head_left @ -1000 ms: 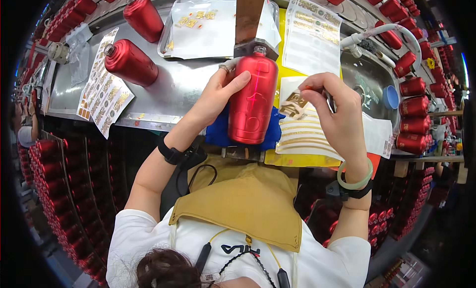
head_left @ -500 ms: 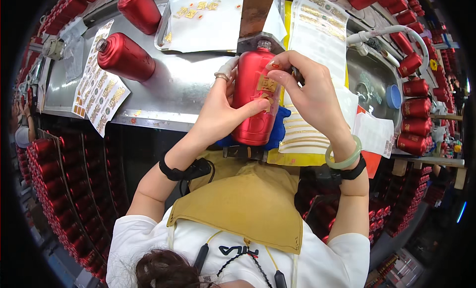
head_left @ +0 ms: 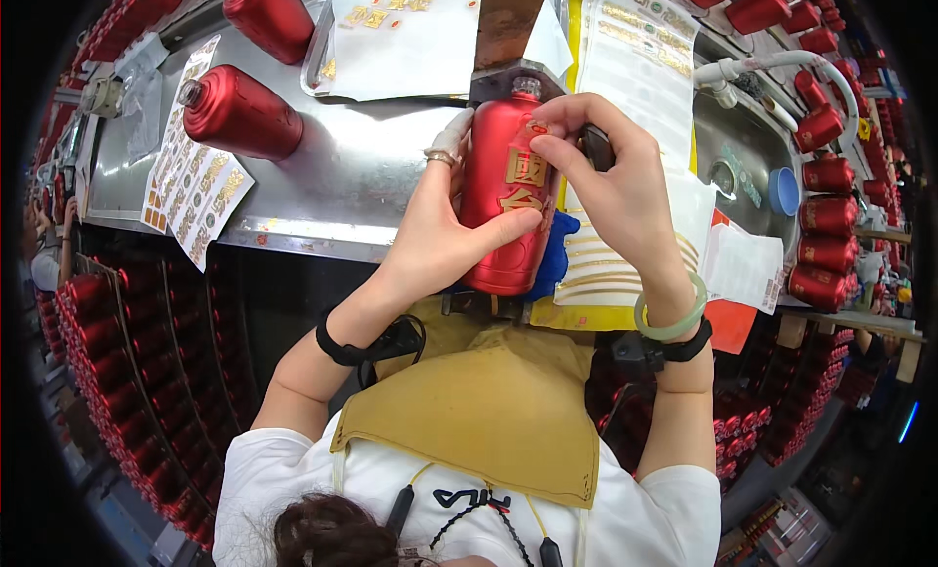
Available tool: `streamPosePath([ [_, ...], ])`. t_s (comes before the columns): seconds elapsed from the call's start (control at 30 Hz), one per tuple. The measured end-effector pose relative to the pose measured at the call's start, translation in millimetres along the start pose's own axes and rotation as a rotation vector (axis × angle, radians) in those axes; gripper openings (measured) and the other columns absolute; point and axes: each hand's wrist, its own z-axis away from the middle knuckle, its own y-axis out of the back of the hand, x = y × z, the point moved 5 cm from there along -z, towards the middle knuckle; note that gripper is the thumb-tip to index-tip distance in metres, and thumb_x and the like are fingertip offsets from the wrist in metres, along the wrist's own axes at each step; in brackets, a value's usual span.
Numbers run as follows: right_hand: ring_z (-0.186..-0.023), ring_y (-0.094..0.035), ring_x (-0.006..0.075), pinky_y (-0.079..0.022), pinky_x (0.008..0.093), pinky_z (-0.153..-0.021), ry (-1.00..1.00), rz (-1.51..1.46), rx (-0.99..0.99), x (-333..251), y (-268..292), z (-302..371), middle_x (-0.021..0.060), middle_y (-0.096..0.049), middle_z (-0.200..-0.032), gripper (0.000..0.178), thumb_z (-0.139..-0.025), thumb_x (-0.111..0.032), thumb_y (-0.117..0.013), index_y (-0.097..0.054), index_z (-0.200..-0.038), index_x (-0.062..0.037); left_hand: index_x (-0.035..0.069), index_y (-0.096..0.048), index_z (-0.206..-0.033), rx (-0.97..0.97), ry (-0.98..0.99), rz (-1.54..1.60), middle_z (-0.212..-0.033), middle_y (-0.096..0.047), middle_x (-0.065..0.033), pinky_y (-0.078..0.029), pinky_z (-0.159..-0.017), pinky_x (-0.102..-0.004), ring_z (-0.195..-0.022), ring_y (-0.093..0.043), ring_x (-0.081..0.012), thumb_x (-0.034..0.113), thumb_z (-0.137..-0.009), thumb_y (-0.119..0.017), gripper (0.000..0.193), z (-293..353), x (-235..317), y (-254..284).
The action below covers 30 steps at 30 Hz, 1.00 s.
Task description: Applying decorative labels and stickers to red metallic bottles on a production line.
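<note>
A red bottle (head_left: 489, 167) with a clear glass top lies tilted before me, its upper end by a metal bracket. Along its front run large gold character stickers (head_left: 525, 167). My left hand (head_left: 445, 220) is wrapped round its left side, the thumb across the front below the lower character. At the shoulder, the thumb and fingers of my right hand (head_left: 620, 181) close around a small red-and-gold sticker (head_left: 536, 127) against the bottle. A dark rounded object (head_left: 596, 147) is tucked in the right hand, its kind unclear. Blue cloth (head_left: 559, 254) lies under the bottle.
Two more red bottles (head_left: 239, 113) lie on the metal table at left, beside a sticker sheet (head_left: 200, 191). A tray (head_left: 391, 64) with gold stickers is behind. Further sticker sheets (head_left: 635, 98), a sink (head_left: 728, 147) and a blue cup (head_left: 783, 191) are at right.
The bottle has turned, so its gold characters face me more fully. My right thumb and fingers have moved slightly, bringing the small sticker against the bottle's shoulder.
</note>
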Motion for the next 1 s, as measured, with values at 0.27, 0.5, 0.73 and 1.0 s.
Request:
streamPosePath([
  [0.27,-0.078,-0.064,0.0107,-0.050,0.0251,-0.067,0.001,-0.032,0.007,1.9,-0.2,-0.1,0.0041,-0.069,-0.083,0.015,-0.089,-0.004,-0.072,-0.070,-0.104,0.0001,-0.003,-0.018,-0.157,0.006,0.023,0.057,-0.151,-0.041,-0.0200,-0.038,-0.116,-0.0409,-0.139,-0.044,-0.0260,0.013,-0.085,-0.082,0.098,-0.1,-0.2,-1.0],
  [0.5,-0.077,-0.064,0.0109,-0.050,0.0256,-0.068,0.020,-0.024,0.026,0.4,-0.3,0.1,0.0049,-0.069,-0.083,0.016,-0.088,-0.003,-0.073,-0.070,-0.103,0.0014,-0.005,-0.017,-0.156,0.007,0.024,0.036,-0.151,-0.041,-0.0204,-0.039,-0.116,-0.0406,-0.139,-0.044,-0.0259,0.014,-0.086,-0.081,0.096,-0.3,4.0,-2.2],
  [0.73,-0.075,-0.064,0.0113,-0.051,0.0259,-0.067,0.046,-0.001,0.033,-0.6,0.2,-0.3,0.0057,-0.070,-0.082,0.017,-0.087,-0.002,-0.073,-0.069,-0.103,0.0020,-0.005,-0.017,-0.156,0.015,0.040,0.068,-0.151,-0.040,-0.0199,-0.039,-0.116,-0.0405,-0.139,-0.044,-0.0255,0.013,-0.087,-0.080,0.095,0.2,0.0,-2.2],
  [1.0,-0.075,-0.064,0.0112,-0.051,0.0259,-0.067,0.009,-0.012,0.020,-1.4,0.6,-0.4,0.0057,-0.070,-0.083,0.016,-0.088,-0.002,-0.073,-0.069,-0.103,0.0018,-0.004,-0.017,-0.157,0.004,0.021,0.061,-0.151,-0.040,-0.0201,-0.039,-0.115,-0.0405,-0.138,-0.045,-0.0254,0.012,-0.087,-0.080,0.096,0.0,-2.0,-1.2],
])
